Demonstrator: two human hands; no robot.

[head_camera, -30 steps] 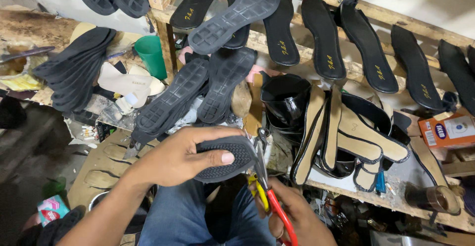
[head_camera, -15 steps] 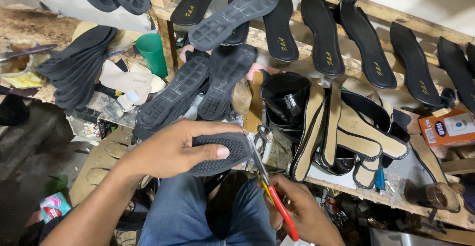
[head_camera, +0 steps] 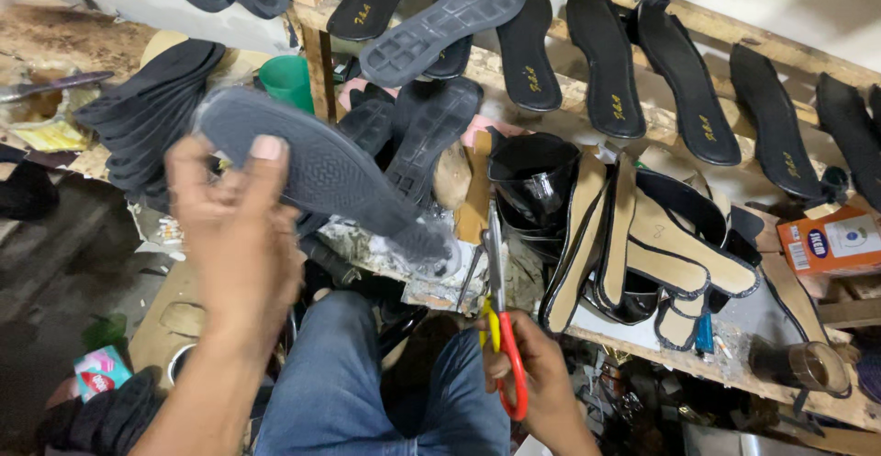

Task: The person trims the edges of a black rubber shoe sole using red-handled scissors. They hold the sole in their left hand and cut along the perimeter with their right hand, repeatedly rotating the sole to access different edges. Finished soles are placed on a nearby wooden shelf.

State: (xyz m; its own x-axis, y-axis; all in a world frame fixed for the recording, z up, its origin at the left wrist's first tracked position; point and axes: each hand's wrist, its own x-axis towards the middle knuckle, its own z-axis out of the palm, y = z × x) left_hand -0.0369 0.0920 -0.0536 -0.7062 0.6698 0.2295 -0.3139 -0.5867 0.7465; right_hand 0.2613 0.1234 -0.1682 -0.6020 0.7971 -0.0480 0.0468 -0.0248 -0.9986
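Observation:
My left hand [head_camera: 234,236] is raised at the left and grips a dark grey rubber shoe sole [head_camera: 317,172], tread side towards me, its toe end pointing down to the right. My right hand [head_camera: 537,378] sits low at the centre and holds scissors [head_camera: 500,328] with red and yellow handles, blades pointing up and slightly apart. The scissors are apart from the sole. My knees in blue jeans [head_camera: 367,392] are below.
A wooden rack [head_camera: 642,11] holds black insoles and grey soles along the back. A stack of dark soles [head_camera: 147,112] lies at left beside a green cup [head_camera: 289,80]. Tan insoles with black edging [head_camera: 661,245] and an orange box [head_camera: 830,240] lie at right.
My left hand has lifted the sole up and to the left, away from the scissors. My right hand with the scissors has stayed low at the centre.

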